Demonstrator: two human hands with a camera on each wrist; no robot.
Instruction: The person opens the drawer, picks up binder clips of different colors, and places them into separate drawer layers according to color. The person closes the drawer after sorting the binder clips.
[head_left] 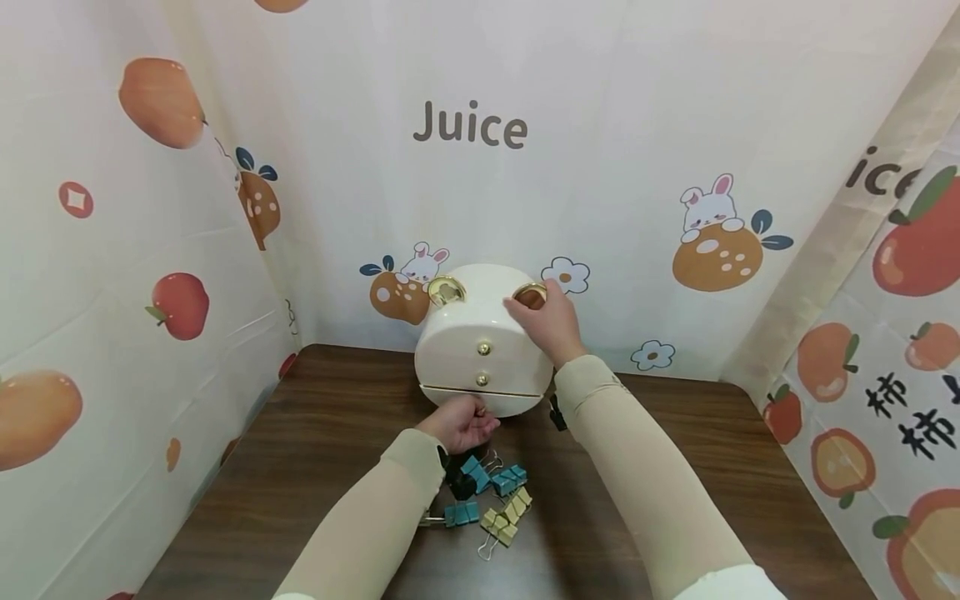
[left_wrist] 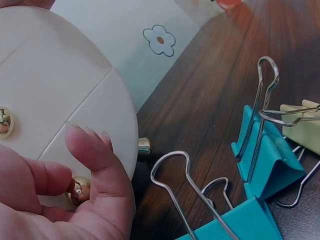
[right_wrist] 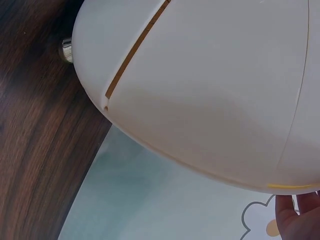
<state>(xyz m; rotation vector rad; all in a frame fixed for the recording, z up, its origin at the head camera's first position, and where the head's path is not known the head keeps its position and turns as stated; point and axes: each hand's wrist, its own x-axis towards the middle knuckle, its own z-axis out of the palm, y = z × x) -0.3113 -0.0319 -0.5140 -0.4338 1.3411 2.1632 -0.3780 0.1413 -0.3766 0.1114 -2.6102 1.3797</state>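
Box [head_left: 450,358], white and rounded, sits toward the back of the desk [head_left: 690,467]. Left hand [head_left: 461,425] is pinching its bottom gold knob [left_wrist: 80,192], right hand [head_left: 553,322] has fingers round the right gold-rimmed ear [head_left: 530,297]. 3 teal clips [head_left: 509,480] and 2 yellow clips [head_left: 498,527] lie bunched up front.

You have the fingers [right_wrist: 286,210] of your right hand [right_wrist: 302,220] at the rim of the white box [right_wrist: 200,100], close by a thin yellow-gold strip [right_wrist: 290,186], out past the counter's edge. Beside your hand, a printed flower [right_wrist: 254,217] shows on the pale cloth [right_wrist: 130,195] there. Toward the dark wood-grained counter [right_wrist: 40,150], your box shows a shiny metal foot [right_wrist: 66,50] and a narrow brown slit [right_wrist: 137,47]; a fine seam [right_wrist: 299,95] crosses it farther from the counter
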